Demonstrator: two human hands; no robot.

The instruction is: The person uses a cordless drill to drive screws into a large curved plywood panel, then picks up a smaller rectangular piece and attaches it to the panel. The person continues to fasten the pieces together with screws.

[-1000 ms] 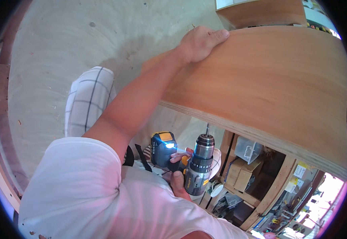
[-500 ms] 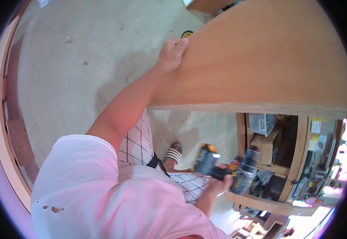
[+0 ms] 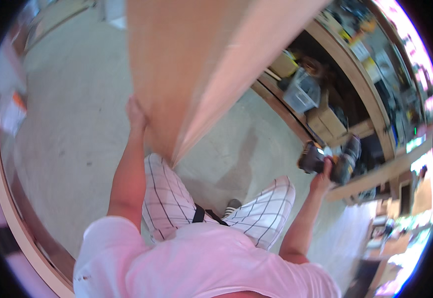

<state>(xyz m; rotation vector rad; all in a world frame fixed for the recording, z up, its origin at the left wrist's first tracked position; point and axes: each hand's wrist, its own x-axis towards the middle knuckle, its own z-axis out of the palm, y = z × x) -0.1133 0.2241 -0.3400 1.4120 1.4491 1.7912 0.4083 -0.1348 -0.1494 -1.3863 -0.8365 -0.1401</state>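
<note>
My left hand is stretched forward and grips the edge of a large plywood panel, which stands tilted and blurred in front of me. Out to the right my right hand holds a black and yellow cordless drill by its handle, just in front of a wooden shelf unit. My legs in white checked trousers show below the panel over a concrete floor.
The wooden shelf unit along the right holds a grey plastic bin, cardboard boxes and tools. A curved wooden edge runs along the left. Concrete floor lies between.
The panel has swung from lying across the view to standing nearly upright. My left hand stayed on its edge. My right hand with the drill moved out to the right, toward the shelves.
</note>
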